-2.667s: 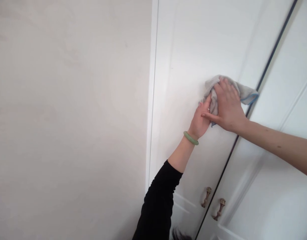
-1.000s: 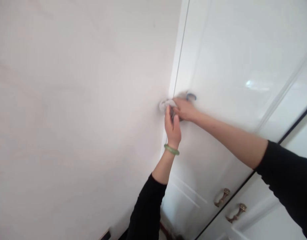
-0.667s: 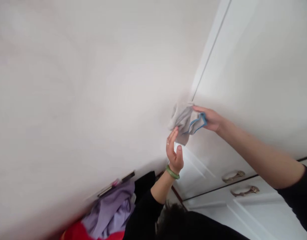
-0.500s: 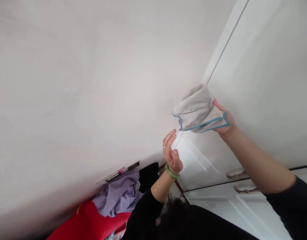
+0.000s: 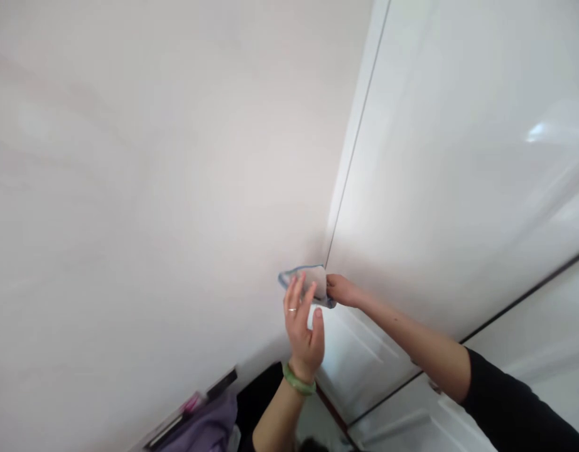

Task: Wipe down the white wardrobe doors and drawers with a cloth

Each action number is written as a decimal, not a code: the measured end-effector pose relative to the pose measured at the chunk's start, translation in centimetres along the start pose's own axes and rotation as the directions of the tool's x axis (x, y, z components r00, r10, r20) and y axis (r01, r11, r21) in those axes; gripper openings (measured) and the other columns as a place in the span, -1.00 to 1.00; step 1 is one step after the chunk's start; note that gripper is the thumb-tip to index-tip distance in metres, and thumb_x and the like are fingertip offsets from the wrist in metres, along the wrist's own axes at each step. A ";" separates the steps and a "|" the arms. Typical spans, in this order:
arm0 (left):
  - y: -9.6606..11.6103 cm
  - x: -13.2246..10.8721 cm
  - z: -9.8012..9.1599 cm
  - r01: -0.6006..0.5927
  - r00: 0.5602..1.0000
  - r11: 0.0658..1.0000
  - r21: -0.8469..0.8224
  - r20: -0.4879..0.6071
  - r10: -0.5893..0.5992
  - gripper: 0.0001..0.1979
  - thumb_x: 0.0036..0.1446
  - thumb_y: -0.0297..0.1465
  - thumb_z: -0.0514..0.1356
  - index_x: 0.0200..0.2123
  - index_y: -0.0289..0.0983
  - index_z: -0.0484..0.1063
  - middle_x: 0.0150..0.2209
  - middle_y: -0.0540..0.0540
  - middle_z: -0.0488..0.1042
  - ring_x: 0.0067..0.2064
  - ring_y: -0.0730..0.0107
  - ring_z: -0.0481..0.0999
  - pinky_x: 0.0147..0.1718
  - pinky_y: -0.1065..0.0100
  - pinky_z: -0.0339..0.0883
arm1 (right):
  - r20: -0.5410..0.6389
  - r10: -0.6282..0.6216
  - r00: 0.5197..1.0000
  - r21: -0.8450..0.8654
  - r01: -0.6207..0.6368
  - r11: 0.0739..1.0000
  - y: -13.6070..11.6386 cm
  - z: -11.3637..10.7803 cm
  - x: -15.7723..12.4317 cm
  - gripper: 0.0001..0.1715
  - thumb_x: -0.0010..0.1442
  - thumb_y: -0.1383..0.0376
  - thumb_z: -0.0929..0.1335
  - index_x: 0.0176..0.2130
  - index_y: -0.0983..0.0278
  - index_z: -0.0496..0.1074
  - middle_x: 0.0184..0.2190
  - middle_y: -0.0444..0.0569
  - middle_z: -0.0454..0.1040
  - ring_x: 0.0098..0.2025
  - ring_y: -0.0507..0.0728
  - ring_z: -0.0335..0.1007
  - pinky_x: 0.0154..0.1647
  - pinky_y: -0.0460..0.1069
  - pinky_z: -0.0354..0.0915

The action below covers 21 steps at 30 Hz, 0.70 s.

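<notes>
In the corner where the pale wall [image 5: 176, 188] meets the white cabinet's edge strip [image 5: 353, 141], the right hand [image 5: 335, 290] has its fingers clamped on one end of the gray, blue-edged cloth [image 5: 316, 281]. The left hand [image 5: 304, 336], fingers spread, overlaps the cloth in view, though contact cannot be told. Wall stretches broadly leftward and upward; purple fabric [image 5: 202, 430] sits well below
</notes>
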<state>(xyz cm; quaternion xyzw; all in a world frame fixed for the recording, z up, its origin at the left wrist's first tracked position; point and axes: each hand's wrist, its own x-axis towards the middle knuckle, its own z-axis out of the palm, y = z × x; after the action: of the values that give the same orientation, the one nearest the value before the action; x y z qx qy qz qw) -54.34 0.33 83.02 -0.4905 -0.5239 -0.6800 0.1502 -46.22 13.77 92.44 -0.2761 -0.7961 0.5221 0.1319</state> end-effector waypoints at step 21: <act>6.5 24.6 26.0 -0.235 0.971 0.970 0.059 0.053 0.232 -0.30 0.50 -0.19 0.02 0.61 -0.22 0.07 0.65 -0.17 0.00 0.69 0.03 -0.20 0.62 -0.21 -0.09 | 0.178 -0.835 0.520 -0.965 -0.075 -0.253 -18.1 -21.4 -10.8 -0.50 0.48 0.03 0.34 0.32 0.04 0.46 0.47 -0.01 0.39 0.58 0.43 0.15 0.57 0.47 0.12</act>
<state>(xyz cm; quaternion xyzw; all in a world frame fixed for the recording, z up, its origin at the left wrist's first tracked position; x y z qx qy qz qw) -48.11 27.67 106.21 -0.5589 -0.4877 -0.6289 0.2329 -32.23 18.28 118.70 -0.1130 -0.8370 -0.4259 0.3244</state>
